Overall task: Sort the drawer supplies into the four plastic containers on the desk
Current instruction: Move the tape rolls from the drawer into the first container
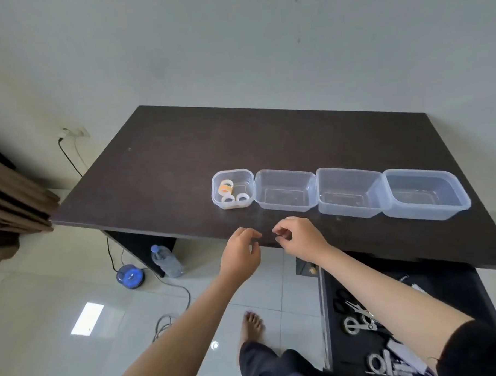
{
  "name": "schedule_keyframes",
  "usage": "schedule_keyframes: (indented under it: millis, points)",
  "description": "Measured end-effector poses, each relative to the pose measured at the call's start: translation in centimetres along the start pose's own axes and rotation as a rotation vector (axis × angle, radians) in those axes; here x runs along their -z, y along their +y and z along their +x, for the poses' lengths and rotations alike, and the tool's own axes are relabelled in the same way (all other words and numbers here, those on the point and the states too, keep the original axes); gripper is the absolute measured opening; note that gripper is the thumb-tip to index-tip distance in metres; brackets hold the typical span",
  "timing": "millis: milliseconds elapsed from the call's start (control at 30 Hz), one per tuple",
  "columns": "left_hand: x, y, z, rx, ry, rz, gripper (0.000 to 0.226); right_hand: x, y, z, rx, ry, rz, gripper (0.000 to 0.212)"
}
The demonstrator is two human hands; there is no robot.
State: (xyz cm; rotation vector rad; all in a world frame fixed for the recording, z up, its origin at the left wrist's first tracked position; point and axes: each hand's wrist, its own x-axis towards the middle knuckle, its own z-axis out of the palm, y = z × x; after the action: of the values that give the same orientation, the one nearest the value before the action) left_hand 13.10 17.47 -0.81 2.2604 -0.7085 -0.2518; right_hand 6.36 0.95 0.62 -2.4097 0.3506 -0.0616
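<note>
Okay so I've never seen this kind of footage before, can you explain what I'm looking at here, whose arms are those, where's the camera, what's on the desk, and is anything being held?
There is no machine here. One wide-angle camera sits on a person's head, looking forward and down, so the two bare arms reaching up from the bottom are that person's own. The left hand and the right hand hover near the front edge of a dark desk, fingers loosely curled; neither appears to hold anything.

On the desk stand four clear plastic containers in a row. The smallest container, at the left end, holds a few tape rolls. The other three look empty.

At lower right an open drawer shows scissors and other supplies I cannot make out. On the floor under the desk stand a water bottle and a round blue device.
</note>
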Motion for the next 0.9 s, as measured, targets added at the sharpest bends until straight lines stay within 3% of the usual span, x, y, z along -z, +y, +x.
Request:
schedule_keyframes:
  millis: [267,500,733,900]
  points:
    - [-9.1,4.8,-9.4,0.034,-0.241,-0.085,0.023,2.0,8.6,-13.7,-0.260,-0.124,-0.050,0.014]
    - [-15.7,8.5,-12.3,0.088,-0.417,-0.101,0.024,3.1,16.2,-20.1,-0.483,-0.192,-0.090,0.022]
    - [-21.1,9.9,-12.9,0.268,-0.687,0.164,0.047,1.9,21.3,-22.2,-0.481,-0.422,-0.162,0.031]
    - [-23.8,9.9,-13.2,0.423,-0.776,0.240,0.059,0.7,23.8,-22.4,-0.411,-0.553,-0.255,0.036]
